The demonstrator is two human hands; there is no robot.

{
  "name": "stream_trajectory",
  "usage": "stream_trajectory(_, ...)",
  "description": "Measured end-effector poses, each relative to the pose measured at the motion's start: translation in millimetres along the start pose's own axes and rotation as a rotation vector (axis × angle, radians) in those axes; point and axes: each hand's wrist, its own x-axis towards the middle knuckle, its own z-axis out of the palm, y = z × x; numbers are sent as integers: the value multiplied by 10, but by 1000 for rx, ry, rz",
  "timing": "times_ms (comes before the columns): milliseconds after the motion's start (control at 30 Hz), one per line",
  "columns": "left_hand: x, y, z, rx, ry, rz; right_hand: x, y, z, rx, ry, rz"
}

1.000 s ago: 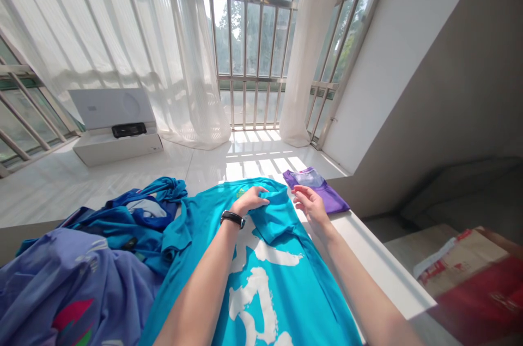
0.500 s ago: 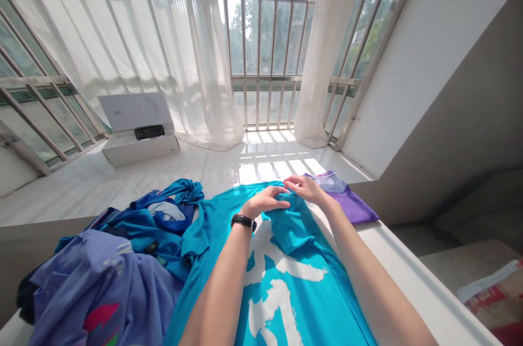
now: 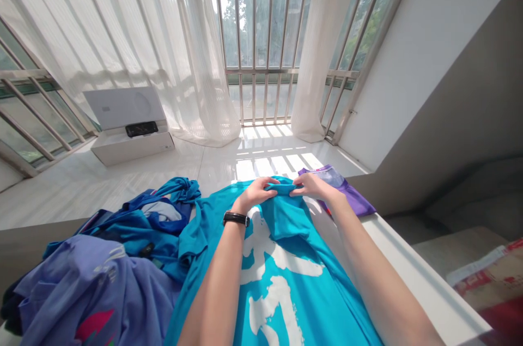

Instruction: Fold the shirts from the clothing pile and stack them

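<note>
A turquoise T-shirt [image 3: 281, 253] with large white brush-stroke lettering lies spread out in front of me. Its right sleeve side is folded inward over the print. My left hand [image 3: 259, 192], with a black band on the wrist, pinches the folded fabric near the shirt's far end. Opposite it, my right hand [image 3: 312, 186] pinches the same fold at its right end, so a short strip of cloth is stretched between the two. Just behind my right hand is a folded purple garment [image 3: 353, 199].
Left of the shirt is a heap of crumpled clothes, with a lavender garment [image 3: 134, 291] in front and blue ones [image 3: 163, 242] behind. A white box [image 3: 134, 147] with its lid up holds a black phone-like object [image 3: 141, 128]. Curtains [image 3: 192, 62] and a barred window stand beyond.
Both hands have closed on the shirt's folded part and raised a strip of it between them. My right hand has moved slightly right, away from my left. The view has shifted a little.
</note>
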Motion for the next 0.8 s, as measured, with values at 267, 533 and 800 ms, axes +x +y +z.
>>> stream_trajectory(267, 166, -299, 115, 348, 265, -24, 25, 184, 2, -325, 299, 198)
stream_trajectory(533, 236, -467, 218, 331, 372, -71, 57, 270, 200, -404, 413, 271)
stream_trajectory(800, 251, -515, 291, 266, 462, -74, -101, -148, -115, -288, 626, 211)
